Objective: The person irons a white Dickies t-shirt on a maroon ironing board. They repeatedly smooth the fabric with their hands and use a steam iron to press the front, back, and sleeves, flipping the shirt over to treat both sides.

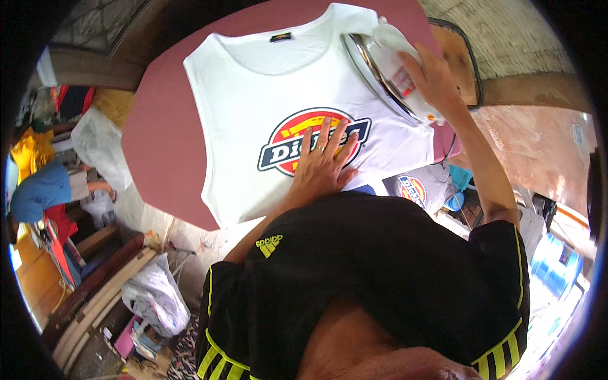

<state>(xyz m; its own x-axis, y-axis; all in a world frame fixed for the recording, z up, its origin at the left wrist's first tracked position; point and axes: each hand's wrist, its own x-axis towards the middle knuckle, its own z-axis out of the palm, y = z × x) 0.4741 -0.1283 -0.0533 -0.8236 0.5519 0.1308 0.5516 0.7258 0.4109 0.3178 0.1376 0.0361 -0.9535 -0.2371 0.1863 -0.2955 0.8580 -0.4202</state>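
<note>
A white sleeveless shirt (247, 114) with a red, yellow and black print on its chest lies spread over a dark red padded board (158, 120). My left hand (323, 161) rests flat on the lower part of the print, fingers spread, a ring on one of them. At the shirt's right side, below the shoulder, is a white clothes iron (380, 76) with a shiny metal edge. My right hand (434, 79) is closed round the iron's handle; part of the grip is hidden by the hand.
Beside my waist lies a grey printed garment (421, 187). A wooden stool-like piece with a black rim (459, 60) stands behind the iron. At the left, a person in a blue top (41, 190) bends among bags and cloth. A white plastic bag (155, 294) sits lower left.
</note>
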